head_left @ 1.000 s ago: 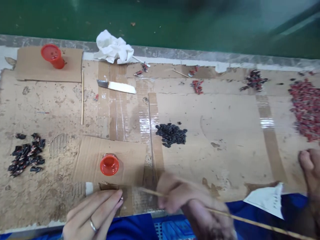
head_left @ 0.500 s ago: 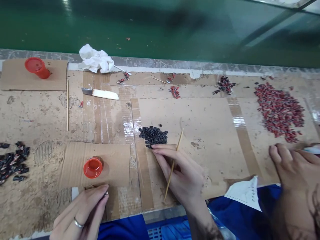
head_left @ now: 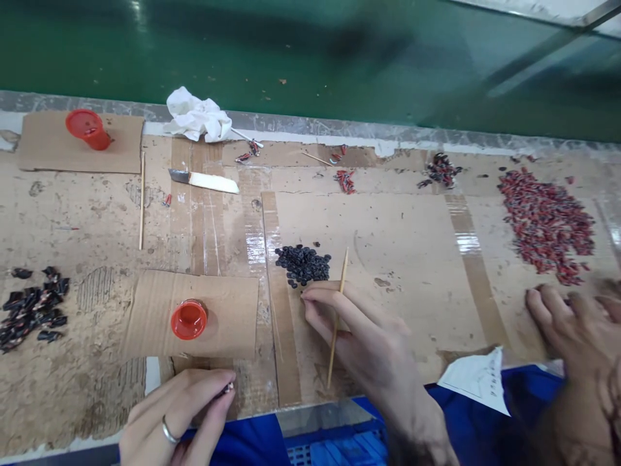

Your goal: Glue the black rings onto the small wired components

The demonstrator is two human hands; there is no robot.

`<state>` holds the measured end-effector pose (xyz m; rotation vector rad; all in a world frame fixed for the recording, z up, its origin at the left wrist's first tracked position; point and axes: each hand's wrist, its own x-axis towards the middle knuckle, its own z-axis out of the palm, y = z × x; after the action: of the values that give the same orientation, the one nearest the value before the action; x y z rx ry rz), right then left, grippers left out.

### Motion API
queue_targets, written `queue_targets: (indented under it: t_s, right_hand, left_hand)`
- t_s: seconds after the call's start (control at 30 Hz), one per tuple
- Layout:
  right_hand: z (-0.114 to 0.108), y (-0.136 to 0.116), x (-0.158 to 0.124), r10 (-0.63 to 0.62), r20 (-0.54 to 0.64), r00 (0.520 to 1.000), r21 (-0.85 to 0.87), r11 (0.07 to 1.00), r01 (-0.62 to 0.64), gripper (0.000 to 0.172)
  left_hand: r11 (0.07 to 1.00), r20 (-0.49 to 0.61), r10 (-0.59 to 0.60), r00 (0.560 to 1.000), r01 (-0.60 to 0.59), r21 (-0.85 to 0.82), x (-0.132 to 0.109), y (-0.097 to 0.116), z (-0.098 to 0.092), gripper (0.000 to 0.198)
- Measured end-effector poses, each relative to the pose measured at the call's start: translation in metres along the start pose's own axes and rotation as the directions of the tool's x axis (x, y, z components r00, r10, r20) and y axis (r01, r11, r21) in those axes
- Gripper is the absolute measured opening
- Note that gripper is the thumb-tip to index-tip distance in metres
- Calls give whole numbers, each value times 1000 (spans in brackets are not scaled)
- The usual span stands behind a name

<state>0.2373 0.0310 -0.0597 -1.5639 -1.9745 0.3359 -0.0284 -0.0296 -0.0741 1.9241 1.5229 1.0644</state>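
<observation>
My left hand [head_left: 177,414], with a ring on one finger, pinches a small dark piece [head_left: 227,389] with a pale end; most of it is hidden by the fingers. It is just below a cardboard piece [head_left: 233,310] bearing a small red cup [head_left: 180,332]. My right hand [head_left: 371,340] is closed around a thin pointed wooden stick [head_left: 332,356], held nearly upright. Its thumb and forefinger tips meet just below a pile of small black discs [head_left: 303,264]. Whether a disc is between those tips I cannot make out.
A co-worker's hand [head_left: 572,323] is at the right, near a heap of red-and-black parts [head_left: 548,223]. A knife [head_left: 213,182], crumpled tissue [head_left: 196,116], another red cup [head_left: 94,134], a second stick [head_left: 142,207] and dark parts [head_left: 36,307] lie leftward.
My right fingertips have drawn back from the edge of the disc pile, slightly down. My left hand is a little lower and farther right in view. The whole view has shifted slightly.
</observation>
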Motion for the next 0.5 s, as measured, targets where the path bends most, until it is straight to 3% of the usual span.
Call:
queue_targets:
  t_s: [0.17,0.23,0.3,0.37,0.43,0.5]
  right_hand:
    - [5,-26,-2,116,-70,991,221,970,-98,13]
    - [11,-44,-8,252,-30,967,466,860,-210,13]
    - [17,-62,-15,358,63,932,689,660,-300,12]
    - [24,-74,-21,384,137,913,785,520,-336,15]
    - [28,-80,-24,369,167,914,805,484,-343,18]
    - [31,-81,-26,349,154,924,800,505,-324,19]
  left_hand:
    - [984,38,-114,993,118,-132,8,20,6,30]
    - [978,47,-136,990,141,-153,8,23,8,34]
    - [983,60,-142,988,148,-113,8,24,8,35]
    - [987,63,-144,988,148,-61,9,25,7,33]
    - [988,61,-146,987,148,-42,12,26,5,30]
    - [986,55,-155,986,158,-50,14,28,4,28]
